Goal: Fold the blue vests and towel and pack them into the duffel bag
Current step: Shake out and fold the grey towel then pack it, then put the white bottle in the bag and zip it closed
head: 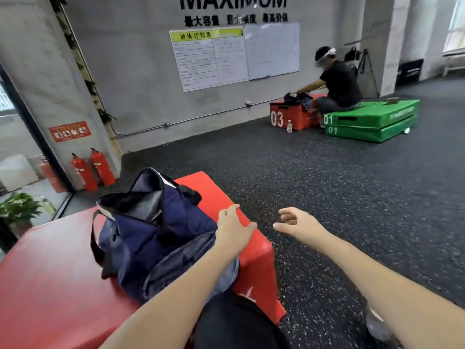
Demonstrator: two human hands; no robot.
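Head view: my left hand and right hand loosely spread, empty, right of unzipped navy duffel bag on red box.

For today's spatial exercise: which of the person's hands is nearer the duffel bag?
Left. The left hand is right beside the duffel bag; the right hand hovers farther right, over the floor.

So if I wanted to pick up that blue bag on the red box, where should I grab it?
Probably by the dark strap looping down the duffel bag's left end, coming from the left. It hangs clear of the soft, slumped body, so fingers can hook under it. The top gapes open, so lift gently. Both the left hand and right hand hold nothing.
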